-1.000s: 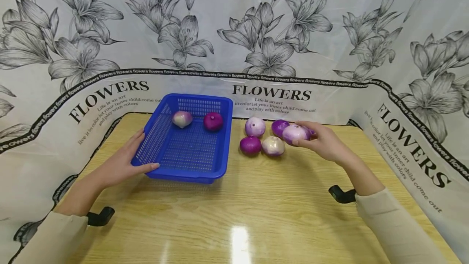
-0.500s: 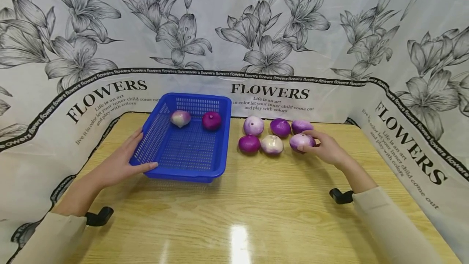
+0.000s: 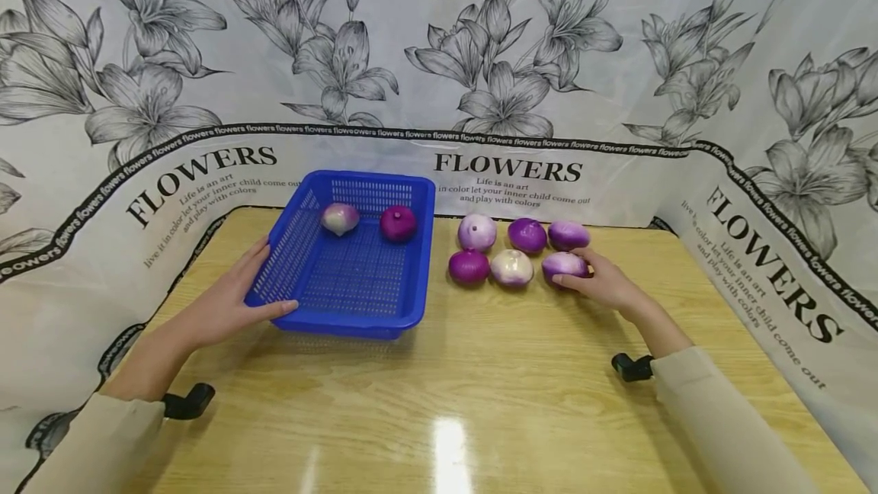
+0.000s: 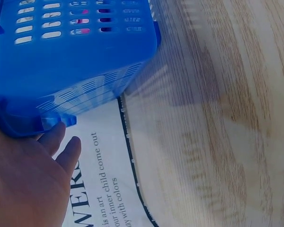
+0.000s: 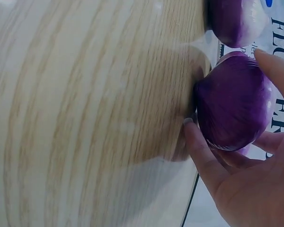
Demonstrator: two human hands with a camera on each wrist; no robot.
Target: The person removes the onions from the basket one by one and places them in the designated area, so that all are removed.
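Note:
A blue plastic basket (image 3: 420,280) stands on the left of the table in the head view. Inside it lie a pale purple-and-white onion (image 3: 341,219) and a dark purple onion (image 3: 398,223). My left hand (image 3: 218,309) grips the basket's near left corner, thumb on the rim and fingers along the outer side. On the right, my right hand (image 3: 607,280) has its thumb and fingers around a purple-and-white onion (image 3: 564,267), which sits on the table. From the right wrist view, this onion (image 5: 234,101) looks deep purple, partly ringed by the fingers.
Several other onions stand in two rows beside the held one: a pale one (image 3: 476,232), two purple ones at the back (image 3: 527,235), a magenta one (image 3: 469,267) and a whitish one (image 3: 511,268). A flower-printed cloth (image 3: 370,151) rises behind the wooden table (image 3: 357,418).
My right hand has lowered its onion from above the back row to the table at the front right, uncovering the back-right onion. The left hand and basket stay put.

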